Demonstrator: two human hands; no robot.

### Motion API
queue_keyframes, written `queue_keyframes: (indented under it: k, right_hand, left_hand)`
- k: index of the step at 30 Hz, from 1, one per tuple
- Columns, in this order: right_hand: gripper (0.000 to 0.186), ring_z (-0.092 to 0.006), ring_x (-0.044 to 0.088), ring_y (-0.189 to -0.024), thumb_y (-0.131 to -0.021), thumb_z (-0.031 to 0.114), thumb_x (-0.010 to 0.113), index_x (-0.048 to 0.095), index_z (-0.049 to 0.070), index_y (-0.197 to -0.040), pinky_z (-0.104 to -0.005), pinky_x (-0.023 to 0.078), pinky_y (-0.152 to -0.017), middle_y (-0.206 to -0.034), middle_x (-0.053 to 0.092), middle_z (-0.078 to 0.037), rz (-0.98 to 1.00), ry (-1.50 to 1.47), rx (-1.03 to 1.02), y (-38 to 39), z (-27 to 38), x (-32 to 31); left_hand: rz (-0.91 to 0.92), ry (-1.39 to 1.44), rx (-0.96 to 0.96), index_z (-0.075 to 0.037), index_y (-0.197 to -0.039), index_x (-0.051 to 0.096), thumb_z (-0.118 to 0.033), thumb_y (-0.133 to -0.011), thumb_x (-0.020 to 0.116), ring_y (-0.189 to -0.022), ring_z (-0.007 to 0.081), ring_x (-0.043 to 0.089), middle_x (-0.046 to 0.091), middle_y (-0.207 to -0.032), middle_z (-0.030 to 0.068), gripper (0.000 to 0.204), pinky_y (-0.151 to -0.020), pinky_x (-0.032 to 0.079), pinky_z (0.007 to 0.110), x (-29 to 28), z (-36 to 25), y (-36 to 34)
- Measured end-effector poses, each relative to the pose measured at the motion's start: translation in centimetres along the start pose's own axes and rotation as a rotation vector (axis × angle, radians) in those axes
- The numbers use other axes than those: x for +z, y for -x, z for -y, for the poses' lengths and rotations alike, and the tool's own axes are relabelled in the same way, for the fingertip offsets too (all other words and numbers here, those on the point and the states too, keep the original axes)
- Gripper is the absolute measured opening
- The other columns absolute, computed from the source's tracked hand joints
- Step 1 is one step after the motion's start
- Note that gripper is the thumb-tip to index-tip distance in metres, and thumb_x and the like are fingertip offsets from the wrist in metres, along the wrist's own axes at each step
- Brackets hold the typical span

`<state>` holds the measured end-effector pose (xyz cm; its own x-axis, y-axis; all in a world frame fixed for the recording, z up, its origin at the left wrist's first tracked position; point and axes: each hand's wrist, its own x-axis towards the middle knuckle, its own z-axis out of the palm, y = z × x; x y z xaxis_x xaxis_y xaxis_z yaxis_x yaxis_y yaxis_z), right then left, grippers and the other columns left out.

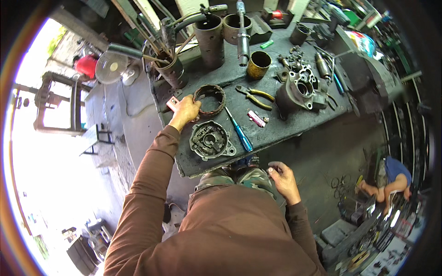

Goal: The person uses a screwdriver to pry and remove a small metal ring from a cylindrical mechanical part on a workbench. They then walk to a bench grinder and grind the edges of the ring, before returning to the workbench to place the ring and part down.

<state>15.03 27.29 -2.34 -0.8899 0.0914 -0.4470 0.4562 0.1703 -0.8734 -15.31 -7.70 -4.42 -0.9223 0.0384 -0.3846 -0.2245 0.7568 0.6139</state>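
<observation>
While left hand (187,110) on ring (223,102), tools (124,50) in dark can (173,77).

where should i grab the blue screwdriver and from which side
Probably by the thick handle of the blue screwdriver, coming from the workbench's front edge, slightly right: the butt faces that edge, the thin shaft points away, its tip beside the wound ring, and the round metal housing sits close on the left.

Workbench (271,133): dark, worn top.
Front left: round metal housing (209,139); blue screwdriver (241,134) just beside.
Middle: yellow-handled pliers (255,95).
Rear: yellowish can (258,67).
Right: metal casting (291,99).
</observation>
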Motion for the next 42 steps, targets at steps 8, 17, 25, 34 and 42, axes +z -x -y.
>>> queue_keyframes:
  k: [8,17,25,34,42]
  right_hand:
    - [0.033,-0.0173,0.068,-0.090,-0.104,0.019,0.071,0.068,-0.008,-0.123,-0.0339,0.056,-0.086,-0.098,0.075,-0.015,0.293,0.137,-0.297,-10.2,9.5,-4.1]
    - [0.054,-0.0112,0.058,-0.099,-0.114,0.040,0.058,0.062,-0.004,-0.146,-0.0284,0.049,-0.092,-0.115,0.068,-0.005,0.734,-0.282,-0.415,-15.2,17.3,2.2]
    - [0.041,-0.0118,0.061,-0.104,-0.103,0.029,0.077,0.071,-0.004,-0.126,-0.0299,0.050,-0.094,-0.109,0.073,-0.005,0.846,-0.048,-0.339,-11.2,23.4,3.0]
    - [0.017,-0.0166,0.065,-0.117,-0.086,0.022,0.071,0.076,0.015,-0.101,-0.0724,0.027,-0.126,-0.104,0.072,0.004,0.212,1.130,-1.673,-8.2,24.7,3.5]
    - [0.024,-0.0211,0.064,-0.126,-0.083,0.017,0.080,0.076,0.013,-0.107,-0.0646,0.040,-0.120,-0.111,0.072,-0.004,0.113,0.937,-1.510,-7.4,20.1,3.7]
  left_hand:
    - [-0.187,0.211,0.072,0.009,-0.127,0.065,-0.013,-0.103,0.064,-0.091,0.0233,0.075,0.077,-0.098,0.0174,0.033,-0.085,0.059,0.037,-3.4,-7.3,8.7]
    - [-0.408,0.620,0.198,0.005,-0.147,0.058,0.004,-0.104,0.060,-0.117,0.0161,0.069,0.074,-0.129,0.0125,0.043,-0.104,0.055,0.032,1.6,-8.5,17.9]
    - [-0.250,0.725,0.243,0.001,-0.151,0.057,0.009,-0.101,0.059,-0.120,0.0147,0.069,0.072,-0.135,0.0102,0.050,-0.103,0.056,0.032,-0.9,-7.6,19.4]
    - [0.223,1.683,-0.059,-0.001,-0.148,0.056,-0.027,-0.105,0.068,-0.096,0.0246,0.077,0.074,-0.122,0.0147,0.051,-0.080,0.066,0.036,-4.0,-7.4,24.2]
    - [-0.051,0.983,-0.089,0.006,-0.123,0.063,-0.010,-0.092,0.068,-0.099,0.0183,0.071,0.074,-0.109,0.0115,0.035,-0.087,0.059,0.032,-2.5,-8.7,24.2]
